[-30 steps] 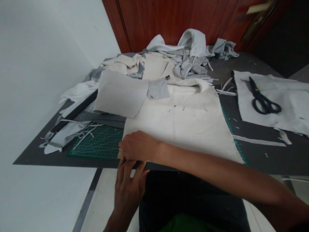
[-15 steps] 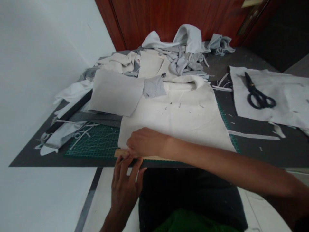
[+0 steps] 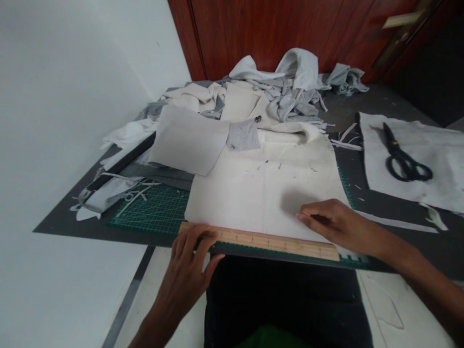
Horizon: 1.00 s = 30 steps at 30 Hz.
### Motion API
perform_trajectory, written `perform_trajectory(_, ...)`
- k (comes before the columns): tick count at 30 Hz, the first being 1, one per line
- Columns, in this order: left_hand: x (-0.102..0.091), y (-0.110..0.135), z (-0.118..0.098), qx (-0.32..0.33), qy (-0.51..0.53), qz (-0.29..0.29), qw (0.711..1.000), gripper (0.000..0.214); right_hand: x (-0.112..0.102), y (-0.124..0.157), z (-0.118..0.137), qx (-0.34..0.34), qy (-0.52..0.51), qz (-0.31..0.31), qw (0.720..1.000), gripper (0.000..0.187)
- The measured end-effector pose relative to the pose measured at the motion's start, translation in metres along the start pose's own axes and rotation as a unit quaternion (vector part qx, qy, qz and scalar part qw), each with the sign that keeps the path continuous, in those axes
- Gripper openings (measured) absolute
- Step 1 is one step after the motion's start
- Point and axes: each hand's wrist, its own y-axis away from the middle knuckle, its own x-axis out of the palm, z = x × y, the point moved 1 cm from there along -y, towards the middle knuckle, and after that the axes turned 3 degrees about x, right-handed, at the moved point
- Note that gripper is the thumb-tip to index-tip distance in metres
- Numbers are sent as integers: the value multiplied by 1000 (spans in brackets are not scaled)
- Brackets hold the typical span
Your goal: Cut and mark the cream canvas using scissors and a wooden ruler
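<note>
1. The left hand point(image 3: 184, 275) lies with its fingers slightly spread over the left end of a wooden ruler point(image 3: 259, 244); whether it grips the ruler, I cannot tell.
2. The right hand point(image 3: 337, 222) holds nothing, its fingers loosely curled just above a cream cloth point(image 3: 253, 198), near the ruler; any contact is unclear.
3. The ruler lies along the cloth's near edge, on a green cutting mat point(image 3: 152, 210) at the edge of a dark grey table point(image 3: 377, 101).
4. On the cloth's far part lie a pale fabric square point(image 3: 184, 140) and a grey swatch point(image 3: 242, 135), with a heap of fabric scraps point(image 3: 290, 106) behind them.
5. To the right, black-handled scissors point(image 3: 408, 164) rest on a white fabric sheet point(image 3: 453, 183).
</note>
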Motion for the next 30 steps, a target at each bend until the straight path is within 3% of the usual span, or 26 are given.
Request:
perform_trajectory(9, -4, -3, 37, 142, -32, 34, 989, 24, -25, 13, -44, 25, -15, -167, 985, 48)
perform_trajectory(13, -12, 6, 56, 167, -67, 7, 984, 34, -27, 14, -49, 37, -21, -211, 977, 51)
perform_trajectory(16, -21, 10, 76, 112, -66, 0, 991, 38, -30, 13, -49, 44, -25, -239, 970, 51)
perform_trajectory(20, -29, 0, 101, -110, -99, 38, 988, 19, -51, 5, -58, 53, 5, -304, 951, 49)
perform_trajectory(22, -31, -15, 106, -190, -112, 42, 975, 23, -68, -4, -68, 68, 45, -349, 934, 47)
perform_trajectory(26, -25, -61, 96, -202, -105, 54, 972, 42, -107, -27, -95, 164, 171, -402, 885, 43)
perform_trajectory(30, -8, -106, 80, -140, -126, 64, 980, 47, -127, -50, -119, 253, 233, -393, 853, 42)
